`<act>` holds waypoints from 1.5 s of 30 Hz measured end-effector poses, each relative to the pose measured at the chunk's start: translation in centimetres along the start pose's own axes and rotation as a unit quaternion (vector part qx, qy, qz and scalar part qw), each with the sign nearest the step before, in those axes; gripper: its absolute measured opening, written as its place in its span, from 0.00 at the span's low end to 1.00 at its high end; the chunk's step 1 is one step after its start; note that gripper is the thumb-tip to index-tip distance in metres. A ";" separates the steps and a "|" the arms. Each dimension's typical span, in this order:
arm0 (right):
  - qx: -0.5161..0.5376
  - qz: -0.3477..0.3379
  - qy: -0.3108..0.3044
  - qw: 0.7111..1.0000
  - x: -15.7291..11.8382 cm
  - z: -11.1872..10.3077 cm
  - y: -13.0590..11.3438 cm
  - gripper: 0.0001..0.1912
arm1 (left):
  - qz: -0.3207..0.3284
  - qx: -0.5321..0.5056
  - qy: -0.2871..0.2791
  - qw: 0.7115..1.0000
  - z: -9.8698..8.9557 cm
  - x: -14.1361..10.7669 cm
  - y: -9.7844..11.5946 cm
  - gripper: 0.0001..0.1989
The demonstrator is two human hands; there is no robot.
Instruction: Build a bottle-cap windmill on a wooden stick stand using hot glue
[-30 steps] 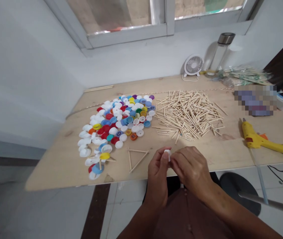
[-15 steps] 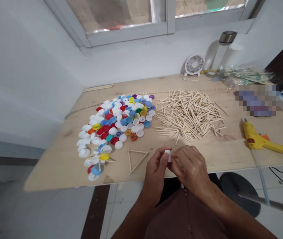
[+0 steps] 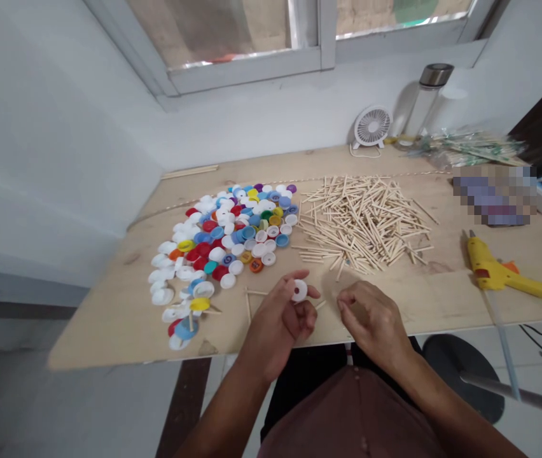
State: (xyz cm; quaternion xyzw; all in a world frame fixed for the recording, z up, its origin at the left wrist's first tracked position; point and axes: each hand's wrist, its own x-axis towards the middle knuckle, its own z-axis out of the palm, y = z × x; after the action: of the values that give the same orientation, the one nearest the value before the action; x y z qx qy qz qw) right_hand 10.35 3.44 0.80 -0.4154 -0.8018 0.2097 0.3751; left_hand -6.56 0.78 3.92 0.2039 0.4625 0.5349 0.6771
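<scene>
My left hand (image 3: 278, 324) is closed on a white bottle cap (image 3: 300, 291), gripped near the fingertips with its flat face and a darker round centre showing. A short wooden stick (image 3: 320, 305) shows just right of that hand; whether it is held or lies on the table I cannot tell. My right hand (image 3: 371, 318) is apart from the cap, thumb and fingers pinched together; anything between them is hidden. Behind my left hand, a triangle of sticks (image 3: 249, 308) lies partly covered on the table.
Many coloured bottle caps (image 3: 228, 242) spread to the left, beside a heap of short wooden sticks (image 3: 366, 219). A yellow glue gun (image 3: 495, 267) lies at right. A small fan (image 3: 372, 127), a bottle (image 3: 421, 105) and bagged sticks (image 3: 471, 147) are along the wall.
My hands have moved apart. The left, with the white cap, went left over the triangle of sticks and turned the cap's face into view. The right drew slightly right.
</scene>
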 end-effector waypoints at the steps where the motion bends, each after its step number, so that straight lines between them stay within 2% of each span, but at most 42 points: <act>1: 0.003 0.000 -0.002 1.000 0.0 0.0 0.0 0.05 | 0.004 0.023 0.005 1.000 -0.2 0.2 0.5 0.18; 4: 0.008 -0.001 -0.004 1.000 -0.1 0.1 0.1 0.06 | 0.052 0.122 0.009 0.991 -1.0 1.4 1.4 0.15; 6: 0.010 -0.005 -0.005 1.000 -0.1 0.2 0.1 0.06 | 0.104 0.233 0.020 0.967 -1.6 2.7 1.8 0.13; 7: 0.009 -0.009 -0.008 1.000 0.0 0.3 0.1 0.06 | 0.131 0.307 0.030 0.942 -2.0 3.4 2.0 0.13; 8: 0.004 -0.014 -0.013 1.000 0.2 0.5 0.1 0.06 | 0.162 0.401 0.046 0.900 -2.3 4.2 2.2 0.14; 9: -0.007 -0.022 -0.020 1.000 0.5 0.6 0.1 0.07 | 0.183 0.497 0.056 0.846 -2.5 4.9 2.5 0.15; 10: -0.025 -0.031 -0.028 0.999 0.8 0.8 0.2 0.07 | 0.190 0.533 0.057 0.822 -2.7 5.5 2.7 0.14; 12: -0.080 -0.053 -0.055 0.994 1.8 1.2 0.3 0.08 | 0.198 0.585 0.054 0.785 -2.8 6.5 3.3 0.12; 15: -0.175 -0.068 -0.107 0.976 3.5 2.0 0.4 0.09 | 0.208 0.628 0.054 0.748 -2.5 7.6 4.2 0.07; 19: -0.211 -0.070 -0.136 0.965 5.3 3.0 0.4 0.07 | 0.228 0.670 0.062 0.704 -1.9 9.6 5.3 0.07; 24: -0.230 -0.074 -0.147 0.959 5.9 3.6 0.5 0.08 | 0.238 0.703 0.043 0.669 -1.4 12.5 5.8 0.07; 29: -0.233 -0.064 -0.134 0.961 6.0 2.9 1.4 0.07 | 0.234 0.731 0.012 0.640 -1.3 14.2 5.6 0.07; 37: -0.246 -0.059 -0.120 0.960 6.8 1.8 2.3 0.05 | 0.217 0.754 0.010 0.620 -1.5 14.6 5.8 0.09; 45: -0.305 -0.066 -0.133 0.941 8.3 1.6 2.7 0.08 | 0.221 0.766 -0.018 0.603 -1.9 15.4 5.7 0.09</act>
State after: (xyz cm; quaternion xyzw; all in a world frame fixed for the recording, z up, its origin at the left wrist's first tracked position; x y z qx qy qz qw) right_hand 7.37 11.76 1.60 -0.4249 -0.8952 -0.0171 0.1336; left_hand -11.22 16.32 1.07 0.7538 0.6311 0.1148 0.1426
